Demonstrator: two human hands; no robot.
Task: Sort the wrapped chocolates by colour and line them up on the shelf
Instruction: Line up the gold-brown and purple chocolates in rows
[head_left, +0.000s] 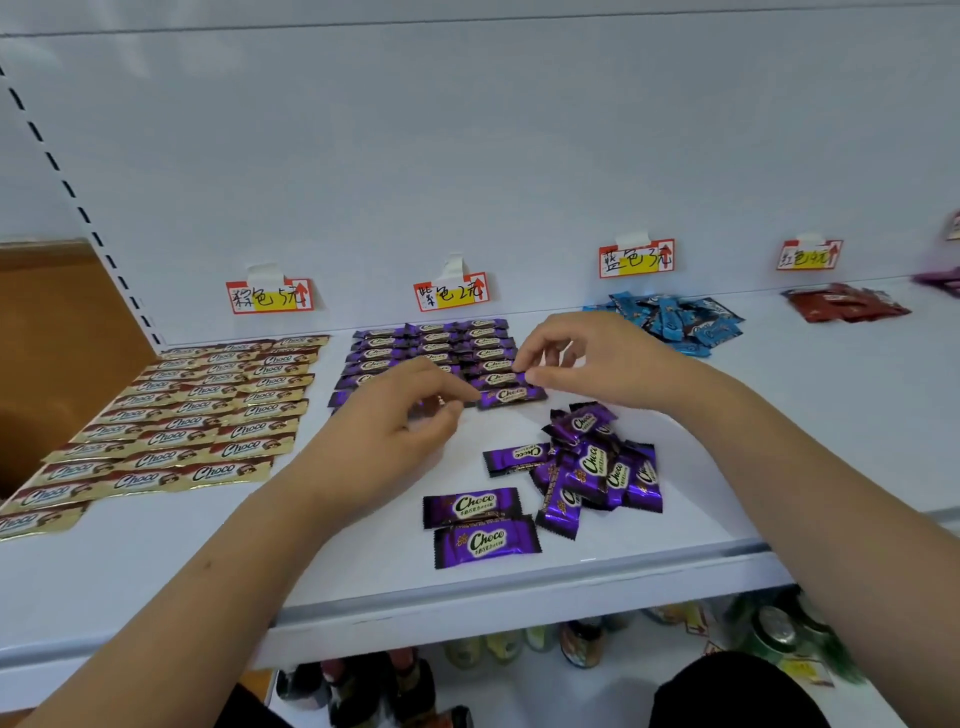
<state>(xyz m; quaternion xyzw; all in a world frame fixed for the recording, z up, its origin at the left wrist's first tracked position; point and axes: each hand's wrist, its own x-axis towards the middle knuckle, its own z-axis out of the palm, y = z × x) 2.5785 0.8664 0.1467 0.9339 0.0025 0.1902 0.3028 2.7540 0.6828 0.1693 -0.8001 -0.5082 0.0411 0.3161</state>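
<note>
One purple Choco bar (511, 396) is pinched at both ends by left hand (410, 415) and right hand (582, 358), apparently touching the shelf (363, 561) at the purple rows' (431, 353) near edge; bare shelf is seen toward the front lip.

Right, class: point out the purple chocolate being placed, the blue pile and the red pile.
purple chocolate (511, 397), head view, middle of wrapper.
blue pile (675, 323), head view, centre of heap.
red pile (844, 303), head view, centre of heap.

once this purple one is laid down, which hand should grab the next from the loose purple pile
Right. The right hand sits just above the loose purple pile, while the left hand is further off, over the purple rows.
</note>
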